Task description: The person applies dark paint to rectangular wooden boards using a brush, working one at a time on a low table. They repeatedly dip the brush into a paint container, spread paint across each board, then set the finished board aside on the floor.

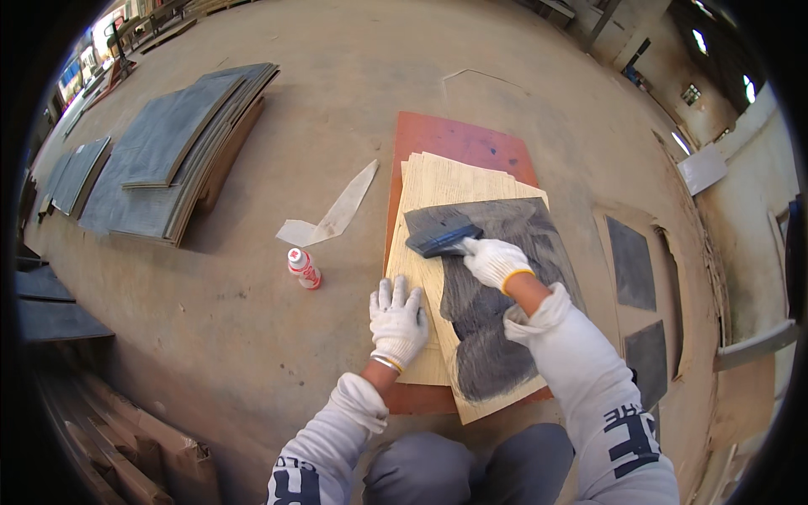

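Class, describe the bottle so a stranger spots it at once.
Find the red-brown board on the floor. Left of it in the picture, just below the pale angled strip, stands a small bottle. Its red-and-white body sets it apart from the flat strip and board.

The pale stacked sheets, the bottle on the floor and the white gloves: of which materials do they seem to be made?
Pale sheets: probably wood or wood-look veneer, matte; fine grain-like streaks suggest it.
Bottle: perhaps plastic, by its smooth red-and-white surface; metal cannot be excluded.
White gloves: likely knitted fabric, matte, with snug, yellow-edged cuffs.
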Motion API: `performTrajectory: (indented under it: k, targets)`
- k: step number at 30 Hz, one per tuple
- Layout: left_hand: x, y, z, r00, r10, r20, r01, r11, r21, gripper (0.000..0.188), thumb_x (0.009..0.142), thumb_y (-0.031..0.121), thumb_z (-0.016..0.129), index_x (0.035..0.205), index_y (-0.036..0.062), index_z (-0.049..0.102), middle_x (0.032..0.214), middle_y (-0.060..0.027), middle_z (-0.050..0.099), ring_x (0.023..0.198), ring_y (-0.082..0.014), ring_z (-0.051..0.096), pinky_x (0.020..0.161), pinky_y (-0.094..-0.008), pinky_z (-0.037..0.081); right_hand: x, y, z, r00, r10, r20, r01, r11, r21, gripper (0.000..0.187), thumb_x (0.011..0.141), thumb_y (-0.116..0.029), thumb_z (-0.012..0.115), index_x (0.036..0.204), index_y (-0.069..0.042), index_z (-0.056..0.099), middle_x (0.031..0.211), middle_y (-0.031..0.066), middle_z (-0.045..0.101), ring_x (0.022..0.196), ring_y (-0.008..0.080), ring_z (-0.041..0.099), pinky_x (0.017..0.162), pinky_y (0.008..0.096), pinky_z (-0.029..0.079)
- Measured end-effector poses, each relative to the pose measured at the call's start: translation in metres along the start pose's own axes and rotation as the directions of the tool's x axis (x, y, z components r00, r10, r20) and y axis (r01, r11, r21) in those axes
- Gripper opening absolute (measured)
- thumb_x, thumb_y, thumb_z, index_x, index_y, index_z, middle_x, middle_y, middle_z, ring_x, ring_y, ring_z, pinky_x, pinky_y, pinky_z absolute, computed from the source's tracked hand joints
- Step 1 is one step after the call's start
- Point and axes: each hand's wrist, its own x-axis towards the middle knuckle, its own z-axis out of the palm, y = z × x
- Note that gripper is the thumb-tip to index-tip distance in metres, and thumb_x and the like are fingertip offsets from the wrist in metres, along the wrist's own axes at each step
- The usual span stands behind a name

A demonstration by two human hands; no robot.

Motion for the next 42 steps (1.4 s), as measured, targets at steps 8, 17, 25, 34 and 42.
performTrajectory:
  k: [8,17,25,34,42]
  targets:
    - [-0.025,0.013,0.001,0.995,-0.053,-0.089,0.055,0.998,0.025,0.049,0.091,0.028,0.065,0.140,0.0175,0.066,0.157,-0.0208,0.050,0.142,-0.0508,0.045,0.113,-0.0602,0.036,0.039,-0.012,0.020,0.982,0.146,-0.116,-0.134,0.985,0.106,0.042,0.099,-0.022,0.049,0.129,0.000,0.069,0.127,0.0277,0.070,0.119,0.0442,0.069,0.099,0.0524,0.056]
    - [-0.027,0.013,0.002,0.991,-0.014,-0.131,0.014,1.000,-0.006,0.046,0.090,0.027,0.067,0.136,0.0215,0.069,0.156,-0.0199,0.050,0.138,-0.0502,0.048,0.108,-0.0577,0.040,0.063,-0.036,0.004,0.990,0.103,-0.099,-0.101,0.995,0.021,0.033,0.093,-0.018,0.060,0.116,-0.004,0.079,0.120,0.0251,0.074,0.116,0.0433,0.071,0.093,0.0515,0.059]
    - [-0.034,0.001,-0.002,0.997,-0.027,-0.078,0.025,0.999,-0.026,0.046,0.090,0.025,0.066,0.135,0.0220,0.068,0.158,-0.0203,0.047,0.142,-0.0500,0.045,0.105,-0.0580,0.042,0.003,0.002,-0.009,0.998,-0.035,0.047,0.039,0.996,-0.074,0.042,0.097,-0.026,0.049,0.133,-0.009,0.066,0.126,0.0225,0.071,0.117,0.0418,0.068,0.099,0.0532,0.054]
    - [-0.026,0.001,0.018,0.925,-0.368,-0.094,0.313,0.880,-0.358,0.057,0.095,0.015,0.057,0.151,0.0067,0.050,0.159,-0.0258,0.045,0.139,-0.0472,0.050,0.111,-0.0527,0.045,0.018,0.075,0.009,0.951,-0.250,-0.183,0.212,0.956,-0.202,0.045,0.099,-0.017,0.053,0.139,-0.034,0.067,0.112,0.0126,0.072,0.106,0.0364,0.070,0.087,0.0473,0.056]
    - [-0.018,-0.009,0.022,0.745,-0.657,0.112,0.640,0.658,-0.396,0.043,0.105,0.040,0.052,0.123,0.0061,0.071,0.126,-0.0236,0.070,0.112,-0.0437,0.068,0.095,-0.0525,0.054,-0.022,0.111,-0.001,0.751,-0.627,0.208,0.654,0.661,-0.368,0.045,0.094,-0.016,0.061,0.130,-0.042,0.070,0.092,0.0053,0.064,0.092,0.0276,0.070,0.081,0.0442,0.057]
